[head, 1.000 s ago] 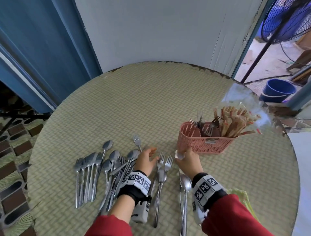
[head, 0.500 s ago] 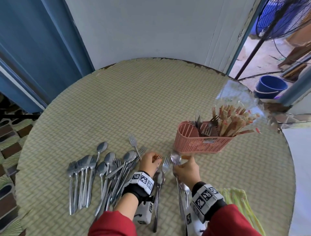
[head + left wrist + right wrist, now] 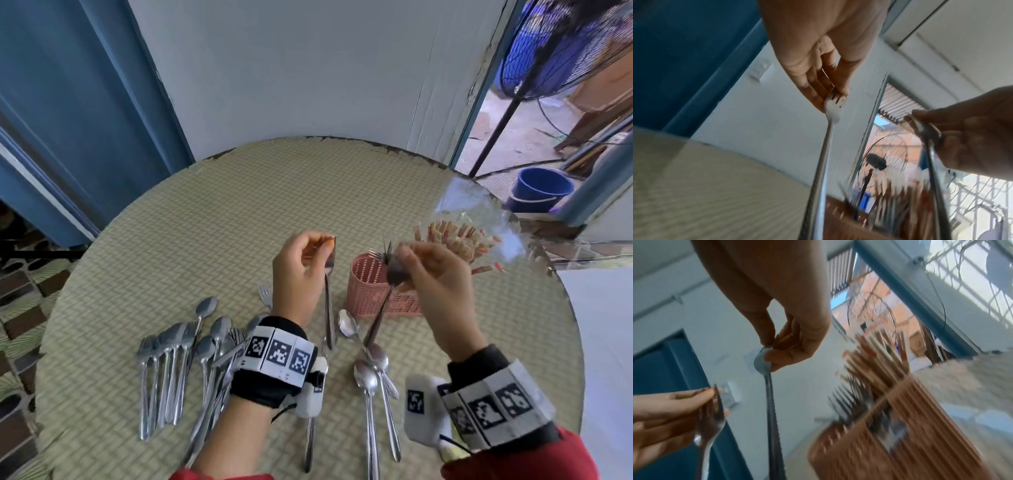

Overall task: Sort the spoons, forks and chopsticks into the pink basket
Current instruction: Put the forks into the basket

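Note:
In the head view my left hand point(image 3: 320, 248) is raised above the table and pinches a fork point(image 3: 329, 301) by its head, handle hanging down. The left wrist view shows the tines between my fingertips point(image 3: 842, 91). My right hand point(image 3: 404, 262) pinches a spoon point(image 3: 380, 308) by its bowl point(image 3: 761, 361), handle hanging down in front of the pink basket point(image 3: 366, 291). The basket holds upright forks point(image 3: 378, 255) and wrapped chopsticks point(image 3: 455, 240). More forks and spoons point(image 3: 178, 356) lie on the table at the left, and three spoons point(image 3: 371, 373) lie between my wrists.
The round table point(image 3: 222, 222) with its woven cover ends close behind the basket on the right. A clear plastic bag point(image 3: 479, 205) surrounds the chopsticks. A blue bucket point(image 3: 541, 188) and a standing fan point(image 3: 561, 51) are beyond the doorway. A blue door point(image 3: 68, 102) is at the left.
Both hands have risen from the table, the left lifting a fork and the right a spoon, up to the height of the basket's rim.

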Action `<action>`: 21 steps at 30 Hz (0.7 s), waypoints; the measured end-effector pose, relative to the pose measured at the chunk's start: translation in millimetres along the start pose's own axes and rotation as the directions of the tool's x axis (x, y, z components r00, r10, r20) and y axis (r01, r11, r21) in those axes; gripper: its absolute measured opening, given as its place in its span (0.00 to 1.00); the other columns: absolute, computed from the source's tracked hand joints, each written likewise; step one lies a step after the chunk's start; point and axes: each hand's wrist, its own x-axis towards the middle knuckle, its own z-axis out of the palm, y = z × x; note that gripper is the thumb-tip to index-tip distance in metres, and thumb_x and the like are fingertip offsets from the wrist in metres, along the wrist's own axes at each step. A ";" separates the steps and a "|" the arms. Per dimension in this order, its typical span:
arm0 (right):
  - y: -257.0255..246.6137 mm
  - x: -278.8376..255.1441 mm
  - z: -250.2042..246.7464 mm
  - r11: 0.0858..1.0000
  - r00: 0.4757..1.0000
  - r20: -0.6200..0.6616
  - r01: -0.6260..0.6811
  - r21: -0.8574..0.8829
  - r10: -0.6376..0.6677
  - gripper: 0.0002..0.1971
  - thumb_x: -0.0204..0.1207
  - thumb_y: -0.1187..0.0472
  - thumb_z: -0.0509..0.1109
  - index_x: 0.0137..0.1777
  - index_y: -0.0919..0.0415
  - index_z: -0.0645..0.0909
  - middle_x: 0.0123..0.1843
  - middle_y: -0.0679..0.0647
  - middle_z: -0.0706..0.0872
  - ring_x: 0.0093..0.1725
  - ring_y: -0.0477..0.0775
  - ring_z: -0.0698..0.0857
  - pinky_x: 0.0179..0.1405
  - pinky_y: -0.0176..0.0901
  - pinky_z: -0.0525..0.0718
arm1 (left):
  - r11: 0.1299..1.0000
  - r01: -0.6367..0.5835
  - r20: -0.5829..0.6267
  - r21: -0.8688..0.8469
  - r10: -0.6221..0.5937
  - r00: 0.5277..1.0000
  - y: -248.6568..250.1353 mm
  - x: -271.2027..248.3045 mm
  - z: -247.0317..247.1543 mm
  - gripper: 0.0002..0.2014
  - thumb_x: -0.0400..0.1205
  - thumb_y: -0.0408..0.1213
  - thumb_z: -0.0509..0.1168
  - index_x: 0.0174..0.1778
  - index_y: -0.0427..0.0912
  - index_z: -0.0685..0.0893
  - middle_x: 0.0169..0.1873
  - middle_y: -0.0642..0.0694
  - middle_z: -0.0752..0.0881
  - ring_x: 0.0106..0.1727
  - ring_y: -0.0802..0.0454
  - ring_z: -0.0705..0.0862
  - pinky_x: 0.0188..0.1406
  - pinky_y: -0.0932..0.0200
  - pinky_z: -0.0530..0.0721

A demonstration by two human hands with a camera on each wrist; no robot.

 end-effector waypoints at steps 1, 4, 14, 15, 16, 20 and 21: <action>-10.7 2.1 -8.1 0.999 0.998 -0.021 0.051 0.003 -0.051 0.04 0.77 0.65 0.69 0.49 0.59 0.83 0.36 0.56 0.89 0.34 0.50 0.89 0.30 0.38 0.86 | 0.999 -0.050 -0.019 -0.013 0.049 0.999 11.4 1.9 1.0 0.03 0.80 0.33 0.66 0.46 0.44 0.84 0.43 0.48 0.87 0.45 0.53 0.87 0.45 0.59 0.87; -39.1 4.1 -30.3 0.981 0.979 -0.070 0.188 -0.045 -0.191 0.07 0.77 0.65 0.70 0.52 0.57 0.83 0.34 0.50 0.89 0.35 0.45 0.89 0.33 0.35 0.86 | 0.979 -0.203 -0.075 -0.017 0.202 0.977 41.0 5.2 6.8 0.04 0.80 0.32 0.66 0.48 0.43 0.83 0.44 0.47 0.87 0.47 0.53 0.87 0.49 0.57 0.87; -26.6 5.6 -57.6 0.907 0.917 -0.170 0.301 -0.295 -0.360 0.04 0.78 0.65 0.68 0.49 0.56 0.79 0.38 0.50 0.89 0.38 0.47 0.89 0.39 0.51 0.87 | 0.956 -0.290 -0.117 -0.051 0.282 0.952 44.4 -0.9 60.1 0.01 0.81 0.28 0.64 0.46 0.35 0.79 0.43 0.51 0.83 0.46 0.65 0.82 0.47 0.72 0.81; -20.1 7.2 -58.1 0.908 0.924 -0.157 0.290 -0.303 -0.348 0.04 0.78 0.65 0.68 0.49 0.56 0.78 0.38 0.50 0.89 0.39 0.46 0.89 0.39 0.49 0.87 | 0.955 -0.295 -0.113 -0.021 0.291 0.950 38.4 -1.3 64.9 0.01 0.81 0.28 0.63 0.46 0.35 0.79 0.43 0.50 0.83 0.46 0.65 0.82 0.47 0.71 0.81; -14.2 8.6 -58.6 0.913 0.934 -0.145 0.272 -0.304 -0.327 0.04 0.78 0.65 0.67 0.49 0.55 0.78 0.38 0.50 0.90 0.39 0.46 0.90 0.39 0.48 0.87 | 0.953 -0.303 -0.105 0.010 0.302 0.947 32.4 -2.2 69.0 0.01 0.81 0.28 0.63 0.46 0.34 0.79 0.43 0.48 0.83 0.46 0.65 0.82 0.47 0.71 0.81; 4.3 15.2 -61.3 0.924 0.959 -0.123 0.203 -0.323 -0.254 0.05 0.78 0.67 0.67 0.49 0.57 0.78 0.37 0.46 0.89 0.36 0.37 0.87 0.36 0.25 0.80 | 0.944 -0.323 -0.062 0.072 0.327 0.943 13.1 -5.9 80.7 0.01 0.81 0.28 0.63 0.45 0.34 0.79 0.43 0.44 0.84 0.46 0.60 0.82 0.48 0.68 0.82; 6.5 16.3 -61.3 0.920 0.961 -0.120 0.197 -0.338 -0.250 0.05 0.77 0.68 0.68 0.48 0.58 0.79 0.36 0.46 0.87 0.35 0.36 0.85 0.34 0.20 0.77 | 0.944 -0.322 -0.060 0.073 0.327 0.943 10.7 -6.8 82.7 0.02 0.81 0.28 0.63 0.45 0.34 0.79 0.43 0.44 0.84 0.46 0.58 0.83 0.48 0.65 0.82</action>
